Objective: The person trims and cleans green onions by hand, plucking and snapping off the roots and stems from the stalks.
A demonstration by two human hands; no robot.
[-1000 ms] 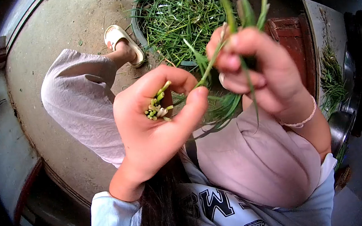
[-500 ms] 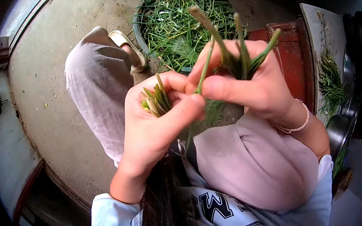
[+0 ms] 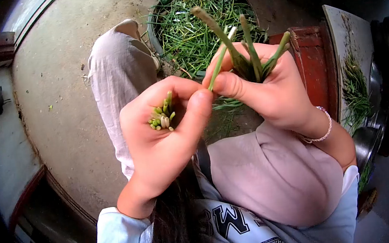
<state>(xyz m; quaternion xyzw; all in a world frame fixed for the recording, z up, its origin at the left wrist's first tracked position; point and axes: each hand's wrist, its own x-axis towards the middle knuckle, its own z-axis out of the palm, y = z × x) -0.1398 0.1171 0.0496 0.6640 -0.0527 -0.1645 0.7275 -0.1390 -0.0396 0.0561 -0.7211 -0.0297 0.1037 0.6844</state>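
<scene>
Over bare, scuffed floor [image 3: 71, 135], with a round tub [image 3: 154, 42] of loose greens [image 3: 193, 30] beyond, holds both hands raised above the lap [image 3: 277, 174]. In the left hand [image 3: 163, 139], curls fingers loosely around a bundle of stems [image 3: 165, 121], with blunt ends showing inside the curl. In the right hand [image 3: 275, 93], wraps fingers around a few thicker stalks [image 3: 251, 50] and pinches one thin, pale-ended stem [image 3: 217, 67] between thumb and forefinger, right beside the left fingertips; cannot tell whether gripped there too. Looks very light and fairly straight near the pale end, probably softer and limper toward the leaves, perhaps slightly slick. Would likely bruise or snap under a hard squeeze. Best taken just below the pale end, between fingertips, with gentle pressure.
</scene>
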